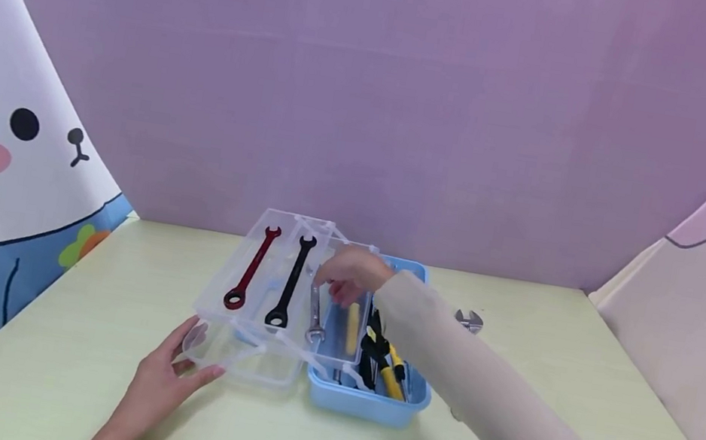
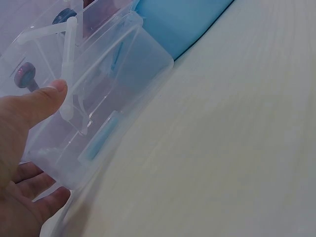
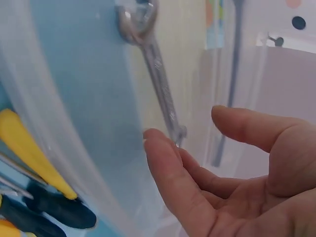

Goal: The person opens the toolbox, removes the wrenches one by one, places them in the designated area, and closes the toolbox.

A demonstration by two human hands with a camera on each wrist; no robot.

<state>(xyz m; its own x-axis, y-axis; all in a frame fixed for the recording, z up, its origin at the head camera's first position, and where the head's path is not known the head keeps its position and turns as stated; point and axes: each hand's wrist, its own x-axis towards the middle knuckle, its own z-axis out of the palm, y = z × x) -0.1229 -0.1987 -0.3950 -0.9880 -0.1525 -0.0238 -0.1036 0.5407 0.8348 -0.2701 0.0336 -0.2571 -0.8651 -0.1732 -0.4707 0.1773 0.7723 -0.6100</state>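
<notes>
My left hand [image 1: 161, 378] holds the front left corner of the clear plastic lid [image 1: 275, 376], thumb on its front and fingers at its side. Above the lid, a clear tray holds a red wrench [image 1: 255, 266] and a black wrench [image 1: 293, 279]. Over the neighbouring clear tray, my right hand [image 1: 352, 272] hovers at the far end of a silver wrench [image 1: 315, 313]. In the right wrist view its thumb stands apart from the fingers [image 3: 173, 180], which are near or touching the silver wrench [image 3: 160, 81]; contact is unclear.
The blue toolbox [image 1: 366, 408] holds yellow-and-black handled tools [image 1: 392, 382] below the clear trays. An adjustable wrench [image 1: 469, 321] lies on the table to its right, partly hidden by my right sleeve [image 1: 491, 393]. A purple backdrop [image 1: 371, 101] stands behind the table.
</notes>
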